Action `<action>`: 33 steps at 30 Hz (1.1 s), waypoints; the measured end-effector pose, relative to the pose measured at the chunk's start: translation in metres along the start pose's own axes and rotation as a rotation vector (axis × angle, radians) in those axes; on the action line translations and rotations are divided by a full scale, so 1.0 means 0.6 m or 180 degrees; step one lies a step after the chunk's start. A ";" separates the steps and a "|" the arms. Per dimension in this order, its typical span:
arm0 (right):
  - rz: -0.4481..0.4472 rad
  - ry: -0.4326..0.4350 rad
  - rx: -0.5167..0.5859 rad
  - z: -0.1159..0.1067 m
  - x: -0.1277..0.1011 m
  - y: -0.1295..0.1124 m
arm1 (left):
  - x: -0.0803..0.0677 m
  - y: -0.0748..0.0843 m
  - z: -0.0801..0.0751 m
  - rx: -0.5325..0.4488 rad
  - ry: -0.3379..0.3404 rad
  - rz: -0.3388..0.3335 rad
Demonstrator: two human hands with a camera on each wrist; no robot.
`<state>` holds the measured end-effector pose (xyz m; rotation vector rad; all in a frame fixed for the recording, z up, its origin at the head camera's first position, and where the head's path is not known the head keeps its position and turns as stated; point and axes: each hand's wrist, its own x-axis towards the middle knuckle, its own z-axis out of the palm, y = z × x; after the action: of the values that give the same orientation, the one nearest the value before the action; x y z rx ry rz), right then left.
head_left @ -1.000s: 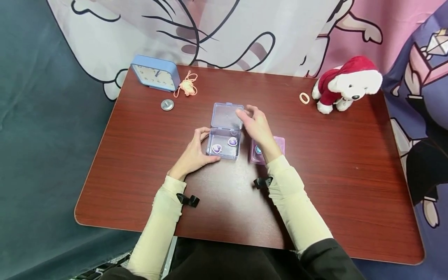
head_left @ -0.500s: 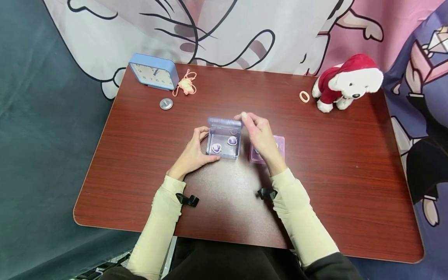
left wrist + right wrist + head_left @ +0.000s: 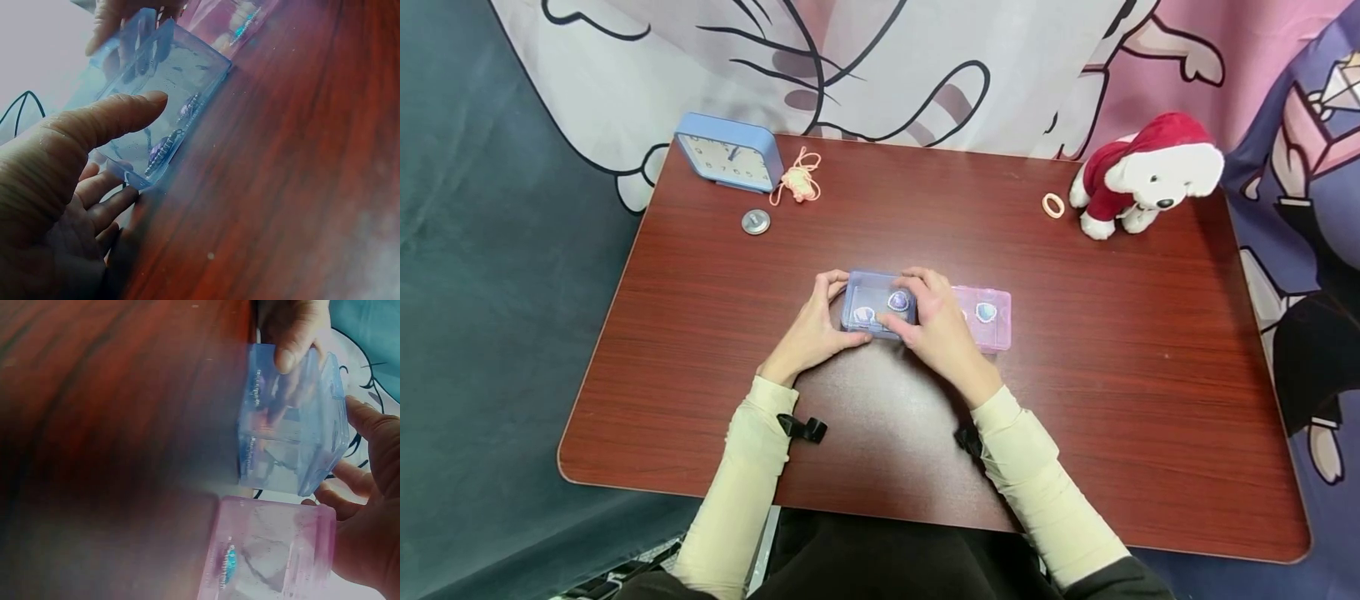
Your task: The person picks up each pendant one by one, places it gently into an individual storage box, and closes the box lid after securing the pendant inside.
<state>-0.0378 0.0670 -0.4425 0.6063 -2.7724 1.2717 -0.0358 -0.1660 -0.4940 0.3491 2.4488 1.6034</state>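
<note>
A clear blue plastic box (image 3: pixel 874 287) sits on the table, its hinged lid (image 3: pixel 334 419) folded down and standing slightly ajar in the right wrist view. Two purple gem pieces (image 3: pixel 898 301) with white beaded rims lie inside. My left hand (image 3: pixel 811 335) grips the box's left side, thumb along the near wall and fingers at the far corner. On the right, my right hand (image 3: pixel 946 343) holds the lid, with its thumb on top and fingers at the far edge. Close beside the blue box is a pink plastic box (image 3: pixel 997 336), partly behind my right hand, with a blue gem piece (image 3: pixel 986 312) in it.
At the back left of the brown table (image 3: pixel 1112 400) stand a blue clock (image 3: pixel 730 154), a peach cord bundle (image 3: pixel 800 179) and a round silver piece (image 3: pixel 756 222). A cream ring (image 3: pixel 1053 205) and a plush dog (image 3: pixel 1150 179) are at the back right.
My right hand has swung the blue box's lid from standing open down over the box, moving toward me and left. My left hand has stayed in place on the box.
</note>
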 end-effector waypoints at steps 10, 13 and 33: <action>0.0017 -0.0097 -0.0348 0.005 -0.007 -0.003 | -0.005 0.004 0.000 0.0005 0.0003 0.0007; 0.0031 -0.0125 -0.0378 0.006 -0.007 -0.005 | -0.006 0.004 0.000 0.0008 0.0001 0.0004; -0.0022 -0.0192 -0.0439 0.012 -0.002 -0.003 | -0.007 -0.003 -0.001 0.0028 0.0018 0.0006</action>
<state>-0.0349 0.0614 -0.4462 0.6539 -2.8733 1.0667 -0.0319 -0.1683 -0.4951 0.3487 2.4611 1.5969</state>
